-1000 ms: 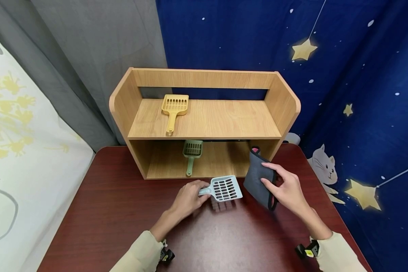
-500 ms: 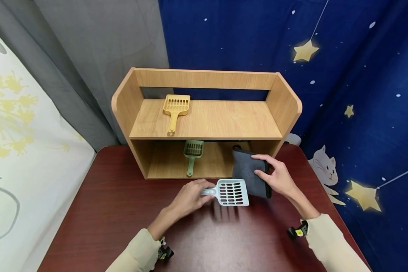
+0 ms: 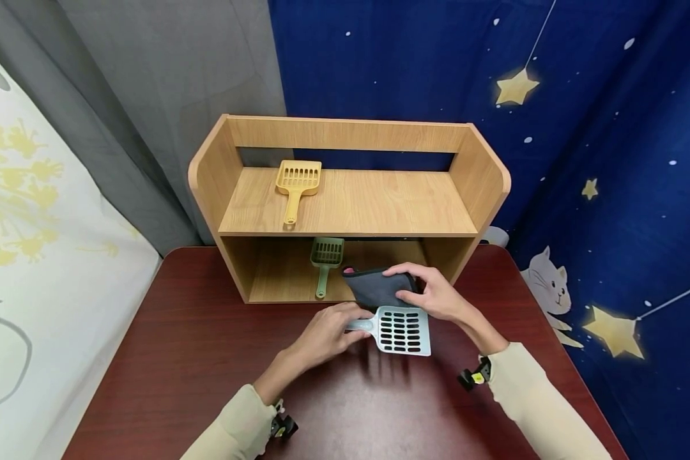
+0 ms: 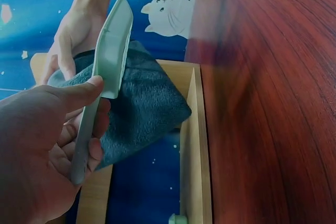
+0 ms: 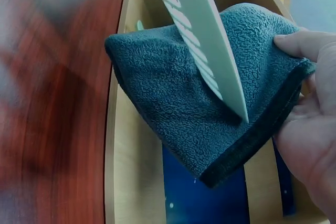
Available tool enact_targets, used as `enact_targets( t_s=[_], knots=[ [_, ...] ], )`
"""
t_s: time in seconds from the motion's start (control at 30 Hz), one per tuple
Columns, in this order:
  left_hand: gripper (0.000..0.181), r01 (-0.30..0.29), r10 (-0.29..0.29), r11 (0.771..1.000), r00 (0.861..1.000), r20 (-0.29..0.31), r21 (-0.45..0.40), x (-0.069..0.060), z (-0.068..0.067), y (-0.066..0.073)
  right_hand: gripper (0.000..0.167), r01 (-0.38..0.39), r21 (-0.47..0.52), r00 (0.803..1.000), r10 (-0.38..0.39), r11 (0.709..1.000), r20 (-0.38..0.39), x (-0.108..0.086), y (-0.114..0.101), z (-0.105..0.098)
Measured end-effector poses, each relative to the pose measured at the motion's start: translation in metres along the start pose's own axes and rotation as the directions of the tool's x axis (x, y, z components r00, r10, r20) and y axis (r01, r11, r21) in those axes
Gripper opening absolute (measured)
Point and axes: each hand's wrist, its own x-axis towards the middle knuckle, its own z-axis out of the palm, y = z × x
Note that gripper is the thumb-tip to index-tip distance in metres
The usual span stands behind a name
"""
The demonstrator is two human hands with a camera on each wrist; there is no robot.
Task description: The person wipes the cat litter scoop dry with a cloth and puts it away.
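Observation:
My left hand [image 3: 329, 333] grips the handle of a pale blue slotted litter scoop [image 3: 404, 330] above the table, its slotted head pointing right. My right hand [image 3: 434, 292] pinches a folded dark grey cloth [image 3: 376, 287] by its right edge, thumb on one side and fingers on the other. In the head view the cloth hangs just behind the scoop, partly covered by it. The right wrist view has the scoop's head [image 5: 210, 45] close against the fuzzy cloth [image 5: 178, 87]; whether they touch, I cannot tell.
A wooden two-tier shelf [image 3: 351, 234] stands at the back of the dark red table [image 3: 207, 358]. A yellow litter scoop [image 3: 296, 182] lies on its upper tier, a green one [image 3: 326, 255] on the lower. Curtains hang behind.
My right hand has carried the cloth leftward, from the right of the scoop to just behind it. The scoop has shifted slightly right and down in the left hand.

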Motion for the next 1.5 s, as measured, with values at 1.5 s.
enact_targets(
  t_s=[1.5],
  knots=[
    [0.03, -0.003, 0.003, 1.0, 0.998, -0.061, -0.001, -0.01, -0.018, -0.018, 0.044, -0.217, -0.113, 0.972, 0.204, 0.97, -0.116, -0.036, 0.008, -0.032]
  ],
)
